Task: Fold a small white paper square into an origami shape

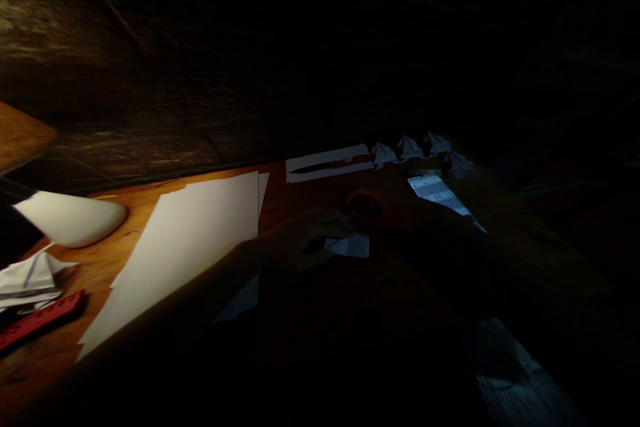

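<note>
**Both hands meet over a small folded paper in deep shadow**

Your left hand (306,240) is at the left edge of a small, creased, folded white paper (354,246), thumb and fingers curved around that side; the dimness hides whether you are pinching it or only touching it. Your right hand (369,205) is just beyond the paper, its fingers bent in close to your left fingertips; it is too dark to tell whether they grip anything. The folded paper is between you and the far edge of the brown wooden table (97,260).

To your left lie overlapping large white paper sheets (205,227), then a long red ridged bar (63,310) beside a crumpled-looking folded white paper form (30,280). Ahead, a red-handled tool with a dark pointed blade (313,167) rests on a white paper strip (300,165), near peaked folded white paper pieces (409,147). A phone with a lit screen (437,192) lies near your right hand.
</note>
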### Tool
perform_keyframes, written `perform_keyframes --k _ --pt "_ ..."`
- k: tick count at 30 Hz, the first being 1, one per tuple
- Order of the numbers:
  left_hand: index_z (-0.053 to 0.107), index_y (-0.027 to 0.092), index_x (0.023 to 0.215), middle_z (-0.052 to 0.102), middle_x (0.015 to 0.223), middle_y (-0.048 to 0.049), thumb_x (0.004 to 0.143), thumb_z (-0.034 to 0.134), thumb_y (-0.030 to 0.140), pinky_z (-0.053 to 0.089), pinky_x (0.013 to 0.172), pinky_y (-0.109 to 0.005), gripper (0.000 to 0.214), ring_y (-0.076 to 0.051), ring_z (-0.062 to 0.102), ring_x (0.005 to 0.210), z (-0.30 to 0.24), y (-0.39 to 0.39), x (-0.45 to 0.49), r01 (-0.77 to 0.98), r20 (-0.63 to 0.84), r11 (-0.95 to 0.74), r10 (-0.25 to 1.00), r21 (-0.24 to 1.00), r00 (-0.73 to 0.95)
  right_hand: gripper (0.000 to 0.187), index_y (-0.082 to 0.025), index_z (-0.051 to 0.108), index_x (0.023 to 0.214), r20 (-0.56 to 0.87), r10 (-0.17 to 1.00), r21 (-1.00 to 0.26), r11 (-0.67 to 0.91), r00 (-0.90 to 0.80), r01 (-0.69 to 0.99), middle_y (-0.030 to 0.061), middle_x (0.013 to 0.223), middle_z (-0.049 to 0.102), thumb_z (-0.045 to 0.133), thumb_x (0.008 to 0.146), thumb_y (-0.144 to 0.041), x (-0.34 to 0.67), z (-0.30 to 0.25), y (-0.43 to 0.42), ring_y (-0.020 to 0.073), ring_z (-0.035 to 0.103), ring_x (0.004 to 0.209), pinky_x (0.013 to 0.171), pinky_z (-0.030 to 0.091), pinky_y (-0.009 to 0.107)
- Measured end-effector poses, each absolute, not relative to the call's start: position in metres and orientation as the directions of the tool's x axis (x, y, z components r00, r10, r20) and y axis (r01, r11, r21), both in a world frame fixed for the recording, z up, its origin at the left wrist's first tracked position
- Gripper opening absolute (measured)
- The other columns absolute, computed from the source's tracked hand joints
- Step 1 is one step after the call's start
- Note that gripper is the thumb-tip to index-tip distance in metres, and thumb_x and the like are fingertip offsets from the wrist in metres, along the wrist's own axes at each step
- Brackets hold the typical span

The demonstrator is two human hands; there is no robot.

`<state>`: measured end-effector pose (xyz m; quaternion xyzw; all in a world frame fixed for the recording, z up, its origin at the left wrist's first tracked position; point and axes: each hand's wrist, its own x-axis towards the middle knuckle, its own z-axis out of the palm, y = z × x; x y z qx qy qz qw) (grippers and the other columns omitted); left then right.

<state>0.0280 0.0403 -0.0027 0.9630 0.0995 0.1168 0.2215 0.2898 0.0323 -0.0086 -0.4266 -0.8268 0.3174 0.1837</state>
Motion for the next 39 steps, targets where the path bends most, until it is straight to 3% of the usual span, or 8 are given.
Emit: perform_keyframes --k 3,8,16,20,27,33,39 --pt "0.058 0.022 0.131 0.061 0.132 -0.0105 0.097 0.051 0.022 0.048 0.102 -0.045 0.034 -0.025 0.057 0.124 -0.001 0.041 0.029 0.123 0.196 -0.891 0.228 0.438 0.954 0.043 -0.016 0.063 0.118 0.052 0.831 -0.656 0.446 -0.554 0.608 0.0103 0.108 0.065 0.073 0.078 -0.028 0.289 -0.004 0.030 0.0188 0.059 0.087 0.073 0.049 0.031" --pt "0.058 0.024 0.132 0.062 0.132 -0.0080 0.099 0.047 0.017 0.048 0.102 -0.043 0.036 -0.023 0.057 0.123 -0.001 0.036 0.031 0.159 0.219 -0.913 0.255 0.376 0.942 0.037 -0.016 0.067 0.110 0.109 0.860 -0.638 0.444 -0.498 0.629 0.0072 0.100 0.068 0.076 0.076 -0.028 0.287 0.000 0.027 0.0162 0.060 0.078 0.065 0.045 0.027" --pt "0.062 0.020 0.123 0.067 0.110 -0.0093 0.100 0.045 0.017 0.053 0.086 -0.038 0.030 -0.023 0.063 0.103 -0.002 0.027 0.034 0.221 0.262 -0.962 0.258 0.163 0.930 0.021 -0.022 0.072 0.097 0.198 0.898 -0.491 0.438 -0.393 0.753 0.0053 0.099 0.068 0.076 0.081 -0.035 0.280 -0.005 0.028 0.0187 0.061 0.084 0.069 0.040 0.029" --pt "0.064 0.019 0.122 0.066 0.108 -0.0092 0.099 0.046 0.017 0.054 0.082 -0.033 0.029 -0.020 0.063 0.098 -0.006 0.028 0.033 0.225 0.274 -0.952 0.277 0.205 0.921 0.018 -0.025 0.073 0.097 0.186 0.898 -0.451 0.439 -0.399 0.777 0.0048 0.099 0.068 0.072 0.084 -0.038 0.279 -0.007 0.029 0.0191 0.061 0.083 0.069 0.039 0.029" --pt "0.062 0.023 0.121 0.067 0.111 -0.0061 0.097 0.052 0.020 0.056 0.088 -0.033 0.026 -0.018 0.065 0.103 -0.016 0.040 0.027 0.251 0.339 -0.915 0.356 0.316 0.871 0.017 -0.023 0.073 0.097 0.197 0.892 -0.411 0.451 -0.406 0.792 0.0058 0.099 0.069 0.070 0.085 -0.036 0.281 -0.001 0.027 0.0204 0.061 0.085 0.067 0.037 0.030" --pt "0.063 0.020 0.114 0.066 0.112 -0.0075 0.099 0.048 0.020 0.057 0.085 -0.032 0.021 -0.018 0.064 0.100 -0.017 0.037 0.031 0.330 0.300 -0.905 0.404 0.269 0.864 0.020 -0.022 0.074 0.095 0.232 0.888 -0.445 0.460 -0.397 0.769 0.0061 0.096 0.070 0.067 0.088 -0.039 0.281 0.005 0.025 0.0198 0.061 0.083 0.067 0.038 0.031" --pt "0.063 0.018 0.124 0.063 0.106 -0.0081 0.092 0.050 0.014 0.057 0.074 -0.030 0.035 -0.018 0.065 0.090 -0.018 0.039 0.029 0.436 0.371 -0.861 0.507 0.263 0.778 0.016 -0.022 0.074 0.099 0.265 0.857 -0.456 0.515 -0.441 0.726 0.0061 0.101 0.071 0.064 0.089 -0.029 0.282 0.003 0.027 0.0205 0.064 0.089 0.074 0.042 0.032"
